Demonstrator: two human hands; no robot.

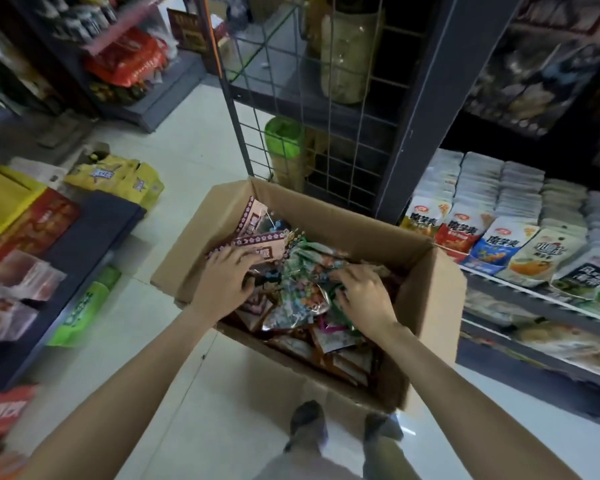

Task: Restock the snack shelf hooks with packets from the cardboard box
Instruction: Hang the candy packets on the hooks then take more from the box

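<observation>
Both hands are down in the open brown cardboard box (pixel 426 306). The left hand (pixel 222 278) presses spread fingers on brown-and-white snack packets (pixel 253 249) at the box's far-left corner; the right hand (pixel 364 296) curls into colourful foil packets (pixel 302 292) mid-box, grip unclear.

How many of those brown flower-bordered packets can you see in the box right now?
2. One packet leans against the far-left wall of the cardboard box; the other lies just under the left hand fingertips. More may be buried.
</observation>
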